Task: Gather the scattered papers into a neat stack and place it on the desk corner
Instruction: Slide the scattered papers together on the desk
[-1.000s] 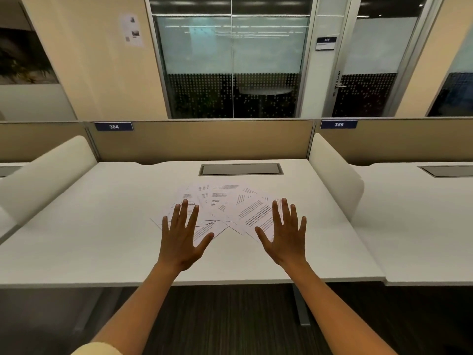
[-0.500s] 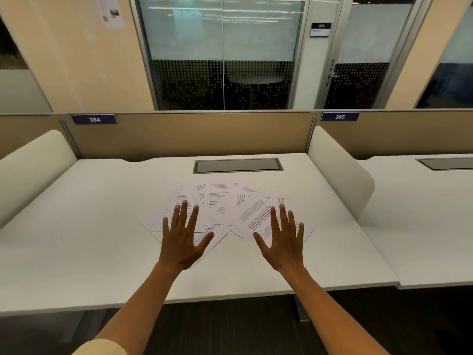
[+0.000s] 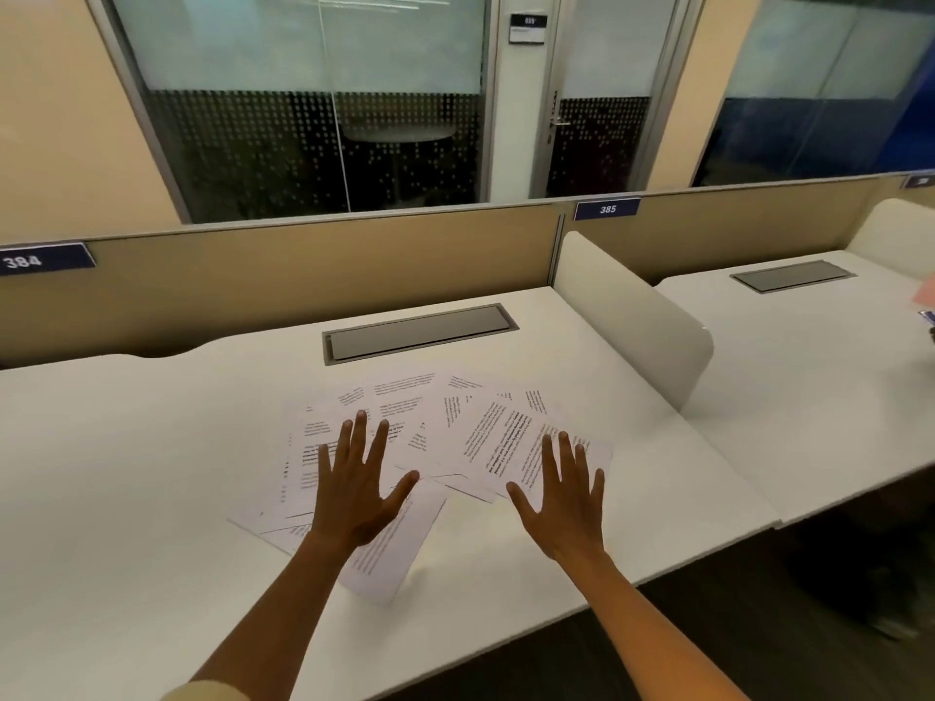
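Several printed white papers (image 3: 445, 427) lie fanned out and overlapping in the middle of the white desk (image 3: 126, 473). My left hand (image 3: 354, 488) is spread flat, palm down, over the left sheets. Over the right sheets, near their lower edge, my right hand (image 3: 561, 498) is also flat with its fingers apart. Neither hand holds a sheet. Whether the palms touch the paper I cannot tell.
A grey cable hatch (image 3: 420, 332) is set into the desk behind the papers. A tan partition (image 3: 283, 275) runs along the back. A white rounded divider (image 3: 632, 316) stands on the right, with a neighbouring desk (image 3: 809, 376) beyond it.
The view has swung left and tilted, so the desk looks closer. Both hands stay spread over the papers, slightly further forward on them. The sheets have not moved.
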`<act>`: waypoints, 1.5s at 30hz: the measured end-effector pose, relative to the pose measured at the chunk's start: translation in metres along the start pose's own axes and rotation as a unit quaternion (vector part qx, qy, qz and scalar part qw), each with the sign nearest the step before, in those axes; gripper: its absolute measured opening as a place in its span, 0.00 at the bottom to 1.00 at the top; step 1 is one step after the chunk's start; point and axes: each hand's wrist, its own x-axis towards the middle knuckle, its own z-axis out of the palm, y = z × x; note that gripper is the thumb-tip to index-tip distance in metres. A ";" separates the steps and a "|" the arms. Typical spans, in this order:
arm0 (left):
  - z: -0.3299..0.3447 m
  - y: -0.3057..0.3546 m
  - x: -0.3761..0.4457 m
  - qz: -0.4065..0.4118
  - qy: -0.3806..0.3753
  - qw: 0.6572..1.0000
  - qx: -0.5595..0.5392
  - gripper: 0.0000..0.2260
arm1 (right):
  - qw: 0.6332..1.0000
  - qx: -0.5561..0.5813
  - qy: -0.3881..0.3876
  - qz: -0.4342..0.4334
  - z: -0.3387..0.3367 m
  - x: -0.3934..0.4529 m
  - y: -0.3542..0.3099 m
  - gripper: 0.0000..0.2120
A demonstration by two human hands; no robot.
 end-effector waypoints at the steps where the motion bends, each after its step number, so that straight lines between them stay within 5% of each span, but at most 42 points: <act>1: 0.002 -0.002 0.004 0.003 -0.005 1.000 -0.002 0.46 | 1.000 -0.004 -0.005 0.008 0.002 -0.001 0.000 0.43; 23: 0.074 0.021 0.126 -0.004 -0.090 0.995 -0.036 0.49 | 0.973 0.042 -0.149 0.172 0.080 0.068 0.013 0.42; 45: 0.101 0.001 0.174 -0.047 -0.150 0.986 -0.064 0.52 | 0.977 0.012 -0.197 -0.078 0.087 0.184 0.046 0.34</act>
